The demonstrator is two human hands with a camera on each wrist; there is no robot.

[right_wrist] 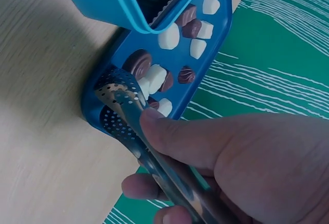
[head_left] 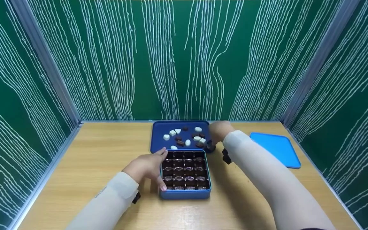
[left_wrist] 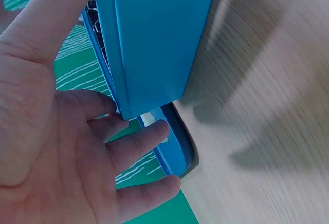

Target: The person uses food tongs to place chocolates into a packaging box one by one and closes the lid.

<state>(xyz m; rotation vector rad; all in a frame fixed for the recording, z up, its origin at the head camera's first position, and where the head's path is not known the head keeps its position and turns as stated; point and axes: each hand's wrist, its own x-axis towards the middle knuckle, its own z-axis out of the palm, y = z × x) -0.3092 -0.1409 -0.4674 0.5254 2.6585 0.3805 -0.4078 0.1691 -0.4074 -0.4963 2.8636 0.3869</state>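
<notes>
A blue square tin (head_left: 185,195) holds a dark brown divided insert (head_left: 184,172). A brown piece shows in its back right compartment. My left hand (head_left: 149,164) rests along the tin's left side, thumb at the front corner, fingers spread towards the back corner. Perforated metal tongs (right_wrist: 139,126) are in the grip of my right hand (right_wrist: 205,147). Their two ends stand apart over the near right corner of a dark blue tray (head_left: 158,127). White and brown chocolates (right_wrist: 168,36) lie scattered on that tray. Whether the tongs touch a piece, I cannot tell.
A bright blue flat lid or tray (head_left: 276,150) lies on the right of the wooden table (head_left: 107,140). Green panels (head_left: 113,64) with white wavy lines enclose the back and sides. The tin stands close against the chocolate tray's near edge.
</notes>
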